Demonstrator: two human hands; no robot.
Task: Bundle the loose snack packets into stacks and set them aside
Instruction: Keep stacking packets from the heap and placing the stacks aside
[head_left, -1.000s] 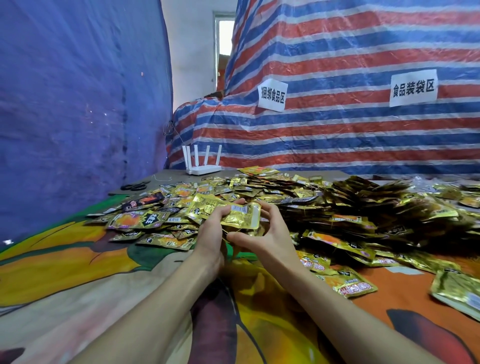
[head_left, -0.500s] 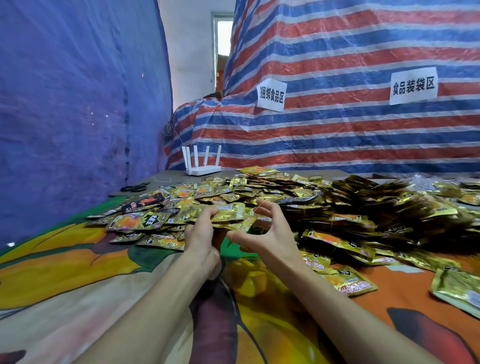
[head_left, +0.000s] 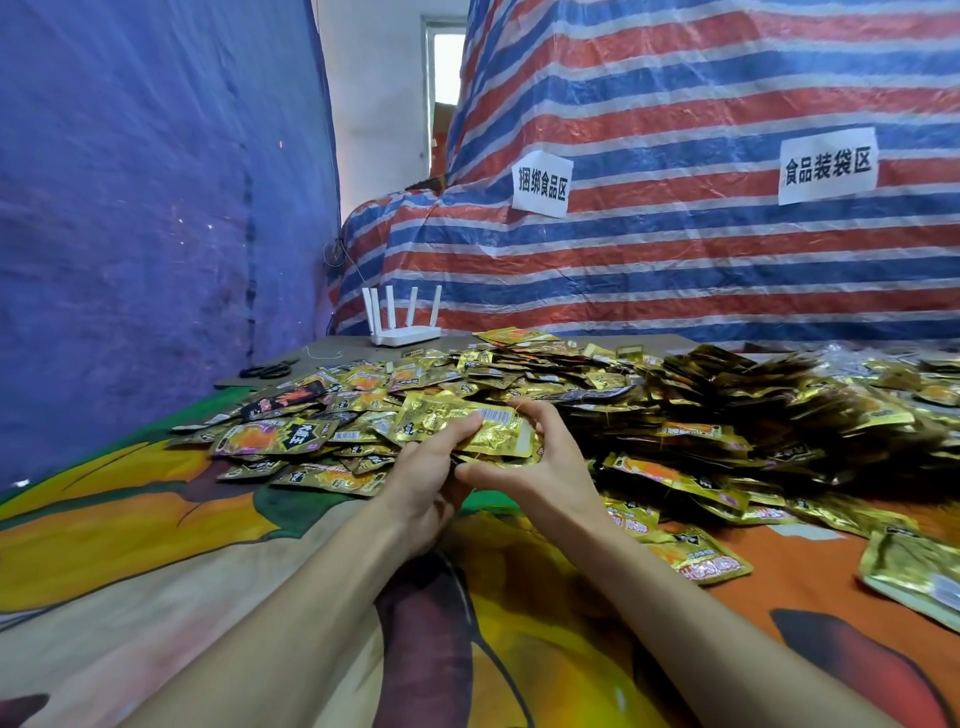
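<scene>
The person is squaring up a small stack of gold snack packets (head_left: 470, 426) between both hands, just above the cloth-covered worktop (head_left: 208, 551). The left hand (head_left: 428, 483) is gripping the stack's near left side, one digit lying across the top. The right hand (head_left: 545, 467) is clamping the right end, fingers curling over the far edge and thumb reaching in underneath. The step in hand looks like forming one bundle, though whether a tie is already round it I cannot tell. The loose snack packets (head_left: 395, 384) are lying spread just beyond and to the left of the hands, and a darker heap (head_left: 779, 415) — probably finished stacks — is sitting to the right of the right hand. Next, I judge, the bundle is going to need binding and then carrying aside, with both hands pinching firmly so the slick foil packets are not sliding apart
</scene>
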